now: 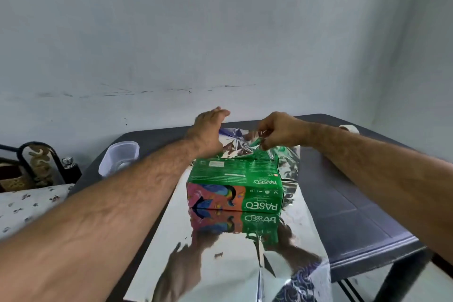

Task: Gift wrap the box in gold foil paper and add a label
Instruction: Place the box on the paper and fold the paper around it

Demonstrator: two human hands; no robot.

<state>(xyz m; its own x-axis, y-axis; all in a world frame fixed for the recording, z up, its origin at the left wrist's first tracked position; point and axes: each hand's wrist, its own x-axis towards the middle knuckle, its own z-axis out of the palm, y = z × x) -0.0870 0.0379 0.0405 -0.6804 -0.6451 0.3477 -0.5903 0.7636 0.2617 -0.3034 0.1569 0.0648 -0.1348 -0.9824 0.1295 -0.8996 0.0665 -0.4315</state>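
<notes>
Foil paper (pixel 220 260) lies shiny and flat on the dark table (pixel 355 203), and it looks like a mirror, more silver than gold from where I look. My green box (pixel 235 184) sits on the middle of the paper. The box says PASEO on it, and I see the words upside down. A colourful picture is on the near side of the box, on the left part. I can see the box and my arms again in the shiny paper just in front of the box.

The far end of the paper is pulled up over the far edge of the box. It is all crinkled there.

My right hand (pixel 279 130) is at the far right corner of the box top. My fingers and thumb are curled, and they pinch the crinkled edge of the paper.

My left hand (pixel 208 130) is at the far left side of the box. Its fingers are straight and point away from me. The hand lies against the raised paper there. I cannot tell if my thumb holds the paper.

A clear plastic tub (pixel 120 159) stands on the table to the left of the box, well apart from it. A roll of tape (pixel 349 128) sits far off on the right side of the table.
</notes>
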